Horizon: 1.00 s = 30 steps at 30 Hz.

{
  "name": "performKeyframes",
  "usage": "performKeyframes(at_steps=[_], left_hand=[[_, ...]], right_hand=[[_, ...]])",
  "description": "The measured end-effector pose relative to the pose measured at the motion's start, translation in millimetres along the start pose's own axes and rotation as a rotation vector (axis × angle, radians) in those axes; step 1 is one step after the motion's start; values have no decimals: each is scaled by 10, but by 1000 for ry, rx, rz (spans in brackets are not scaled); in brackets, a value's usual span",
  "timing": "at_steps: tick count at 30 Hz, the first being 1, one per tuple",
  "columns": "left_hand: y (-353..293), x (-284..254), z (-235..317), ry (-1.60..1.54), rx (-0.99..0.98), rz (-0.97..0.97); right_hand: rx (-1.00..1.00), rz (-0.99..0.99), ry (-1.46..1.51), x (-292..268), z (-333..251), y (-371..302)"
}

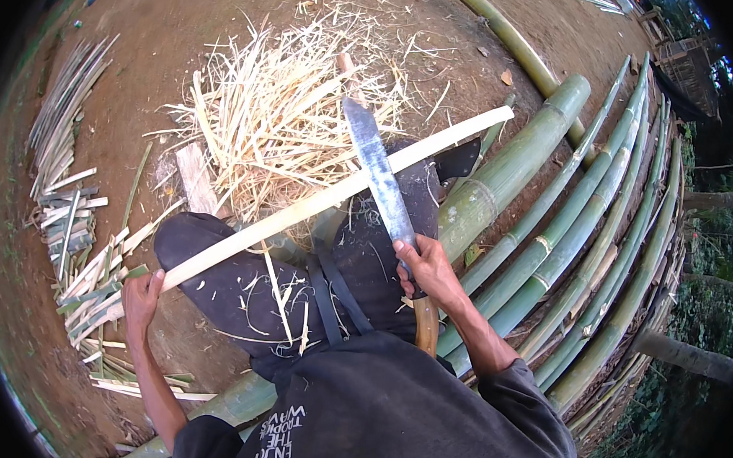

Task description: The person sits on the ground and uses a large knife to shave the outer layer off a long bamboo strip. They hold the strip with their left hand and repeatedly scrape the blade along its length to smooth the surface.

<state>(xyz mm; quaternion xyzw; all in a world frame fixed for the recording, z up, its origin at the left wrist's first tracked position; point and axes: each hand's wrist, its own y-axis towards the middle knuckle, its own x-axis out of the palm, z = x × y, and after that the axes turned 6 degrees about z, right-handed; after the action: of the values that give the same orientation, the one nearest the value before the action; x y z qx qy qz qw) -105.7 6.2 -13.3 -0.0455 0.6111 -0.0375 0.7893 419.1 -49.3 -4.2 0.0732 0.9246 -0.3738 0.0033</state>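
My left hand (140,299) is closed round the near end of a long, pale split bamboo strip (300,212). The strip slants across my thighs, its far end up to the right. In my right hand (427,268) is a machete (380,173) with a wide grey blade and a wooden handle (426,327). Its blade crosses over the strip, tip pointing away from me; whether the edge touches the strip I cannot tell. Thin shavings (277,295) lie on my dark trousers.
Beyond my knees lies a heap of pale shavings (281,115), with a wooden block (193,176) beside it. Cut strips (87,275) are piled at the left. Thick green bamboo poles (513,167) and split lengths (572,229) lie along the right.
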Motion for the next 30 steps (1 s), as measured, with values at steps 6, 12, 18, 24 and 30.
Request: performKeyframes(at_steps=[6,12,18,24,30], left_hand=[[-42,35,-20,-77,-5,-5],[23,28,72,-72,36,5],[-72,14,42,-89,-33,-23],[-7,47,107,-86,-2,-7],[-53,59,60,-75,13,65]], right_hand=[[-58,174,39,-413,-70,200],[14,-144,-97,217,51,-83],[-49,77,-48,-136,-28,67],[-46,-28,-102,95,62,-5],[-18,-165,-169,311,34,-76]])
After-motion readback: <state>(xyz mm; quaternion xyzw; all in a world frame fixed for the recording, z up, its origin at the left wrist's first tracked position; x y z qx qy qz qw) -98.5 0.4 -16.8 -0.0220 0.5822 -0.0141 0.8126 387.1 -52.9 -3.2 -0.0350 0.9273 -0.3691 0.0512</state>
